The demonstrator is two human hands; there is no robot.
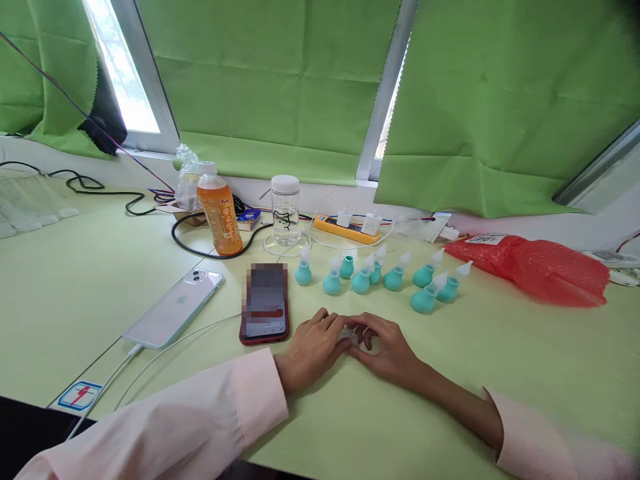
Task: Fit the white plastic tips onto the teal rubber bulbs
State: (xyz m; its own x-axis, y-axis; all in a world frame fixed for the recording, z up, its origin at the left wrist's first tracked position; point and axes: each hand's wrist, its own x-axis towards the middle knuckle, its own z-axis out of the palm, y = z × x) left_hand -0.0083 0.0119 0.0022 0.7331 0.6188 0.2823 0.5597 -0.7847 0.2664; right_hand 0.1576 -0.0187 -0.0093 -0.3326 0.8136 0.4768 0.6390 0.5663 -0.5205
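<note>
Both hands rest together on the pale green tabletop (100, 280), fingertips meeting over a small clear plastic piece (349, 335); the left hand (313, 347) curls in from a pink sleeve, and the right hand (387, 347) lies palm down against it, fingers bent around the piece; how firmly either grips it I cannot tell, since the fingers cover most of it. Just beyond the hands stands a loose row of teal rubber bulbs with clear nozzle tips (395, 277), some upright, the rightmost ones tilted; they are near the hands but apart from them. To the left of the hands lies a red-cased phone (265, 303), screen up, and further left a pale silver phone (175, 308) face down with a white cable plugged in. Behind these stand an orange drink bottle (219, 217) and a clear glass jar with a white lid (285, 210); an orange power strip (346, 229) lies along the wall; a crumpled red plastic bag (535, 267) sits well to the right.
</note>
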